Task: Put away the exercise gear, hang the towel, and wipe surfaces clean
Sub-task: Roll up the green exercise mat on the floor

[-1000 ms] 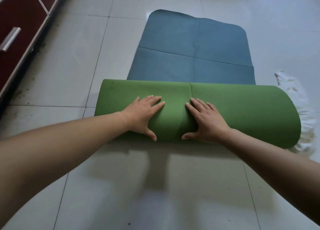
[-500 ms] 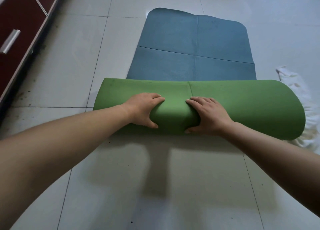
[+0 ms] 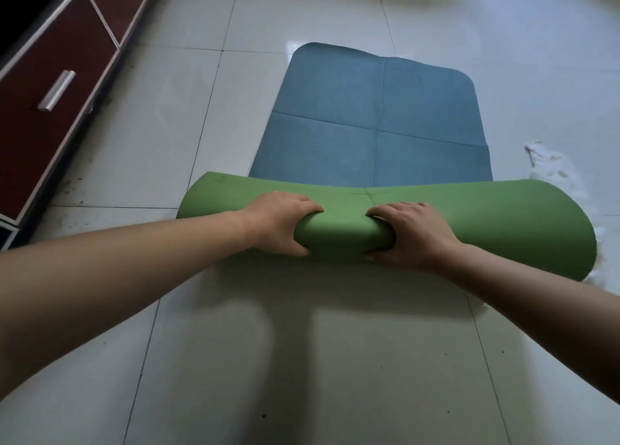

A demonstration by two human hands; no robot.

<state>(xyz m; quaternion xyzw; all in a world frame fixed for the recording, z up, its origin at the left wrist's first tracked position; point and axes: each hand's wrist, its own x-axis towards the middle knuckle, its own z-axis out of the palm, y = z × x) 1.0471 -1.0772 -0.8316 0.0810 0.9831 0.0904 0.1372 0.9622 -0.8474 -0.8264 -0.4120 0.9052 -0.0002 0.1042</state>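
In the head view, the left hand (image 3: pixel 285 221) and right hand (image 3: pixel 414 235) each clenched the green rolled part of the exercise mat (image 3: pixel 469 223) at mid-frame, squeezing its middle narrower than its flared ends, while the unrolled blue stretch lay flat on the tiled floor (image 3: pixel 302 360) toward the top of the frame. To roll it well, the hands probably needed to spread wider and press evenly, so the roll stayed tight and square to the mat's edges; a white towel (image 3: pixel 553 166) lay crumpled at the right edge, touching the roll's end.

Both arms reach out straight. The left hand (image 3: pixel 280 221) and right hand (image 3: pixel 414 235) squeeze the middle of the mat roll (image 3: pixel 469 223), fingers curled over its top.
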